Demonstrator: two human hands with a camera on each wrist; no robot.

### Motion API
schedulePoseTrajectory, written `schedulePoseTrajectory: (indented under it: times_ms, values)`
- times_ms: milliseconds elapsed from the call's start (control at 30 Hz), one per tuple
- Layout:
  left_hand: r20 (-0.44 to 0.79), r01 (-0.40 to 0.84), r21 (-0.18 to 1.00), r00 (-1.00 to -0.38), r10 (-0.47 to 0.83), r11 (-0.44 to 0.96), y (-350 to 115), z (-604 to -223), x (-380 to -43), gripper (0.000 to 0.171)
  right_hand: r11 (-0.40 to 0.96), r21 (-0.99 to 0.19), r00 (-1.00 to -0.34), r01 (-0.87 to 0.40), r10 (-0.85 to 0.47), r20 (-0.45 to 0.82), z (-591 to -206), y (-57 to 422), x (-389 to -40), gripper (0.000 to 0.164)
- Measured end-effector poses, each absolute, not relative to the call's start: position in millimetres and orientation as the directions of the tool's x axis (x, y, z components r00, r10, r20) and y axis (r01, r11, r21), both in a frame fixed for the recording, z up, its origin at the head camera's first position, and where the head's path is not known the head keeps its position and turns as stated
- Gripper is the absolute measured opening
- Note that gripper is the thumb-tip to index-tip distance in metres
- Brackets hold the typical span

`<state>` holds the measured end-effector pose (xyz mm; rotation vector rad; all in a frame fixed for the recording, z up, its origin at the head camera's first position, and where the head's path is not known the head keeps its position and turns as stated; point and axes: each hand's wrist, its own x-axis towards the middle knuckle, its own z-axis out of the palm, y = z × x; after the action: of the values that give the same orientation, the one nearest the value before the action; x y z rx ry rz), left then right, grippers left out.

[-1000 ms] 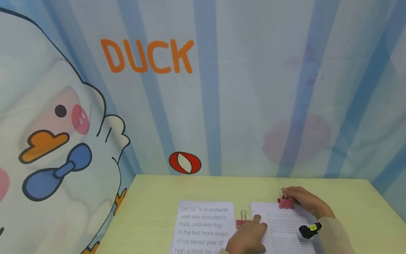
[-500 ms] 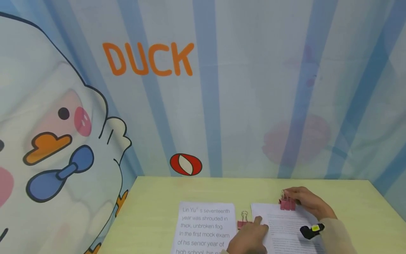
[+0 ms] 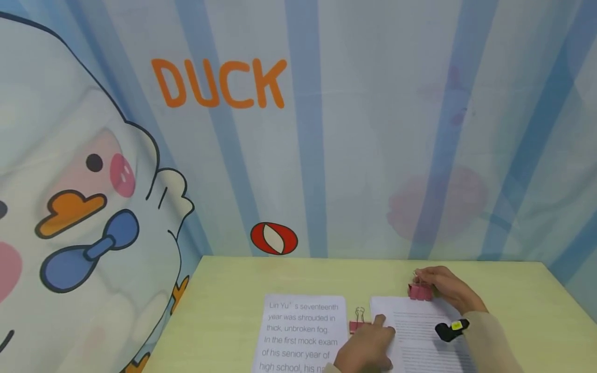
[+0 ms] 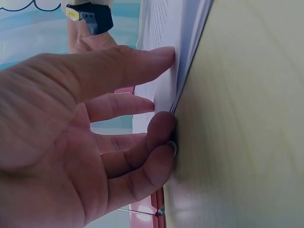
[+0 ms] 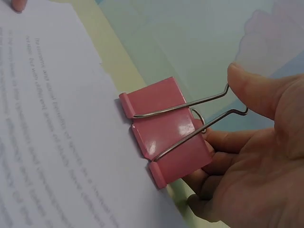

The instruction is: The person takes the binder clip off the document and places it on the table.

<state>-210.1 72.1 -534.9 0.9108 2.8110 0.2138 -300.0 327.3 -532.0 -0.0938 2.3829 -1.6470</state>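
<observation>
At the far edge of a stack of printed paper (image 3: 431,331), my right hand (image 3: 454,290) holds a pink binder clip (image 3: 421,291). In the right wrist view the thumb presses a wire handle of the clip (image 5: 166,133) and the other fingers are behind it. The clip's mouth sits right at the paper's edge; I cannot tell whether it bites any sheets. My left hand (image 3: 366,344) rests on the stack's left side. Its thumb and index finger touch the top sheet, while bent fingertips (image 4: 164,130) lie beside the sheet edges, as the left wrist view shows.
A second pink binder clip (image 3: 358,327) lies just beyond my left hand. Left of it is a large-print sheet (image 3: 298,331). All rest on a pale yellow table (image 3: 219,311). A striped curtain (image 3: 354,155) with a duck picture hangs behind the table.
My right hand and the pink clip have shifted slightly away from me, so the clip overlaps the paper's far edge less. The left hand keeps its place on the stack.
</observation>
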Motion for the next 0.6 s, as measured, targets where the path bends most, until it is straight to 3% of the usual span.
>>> schedulePoseTrajectory:
  times_ms: [333, 600]
  values:
    - [-0.142, 0.557, 0.191, -0.799, 0.584, 0.809, 73, -535, -210, 0.044, 0.376, -0.925, -0.972, 0.058, -0.191, -0.139, -527, 319, -312, 0.038]
    - [-0.119, 0.574, 0.173, -0.795, 0.595, 0.801, 72, -536, -211, 0.042, 0.426, -0.895, -0.969, 0.134, -0.132, -0.208, -519, 318, -309, 0.068]
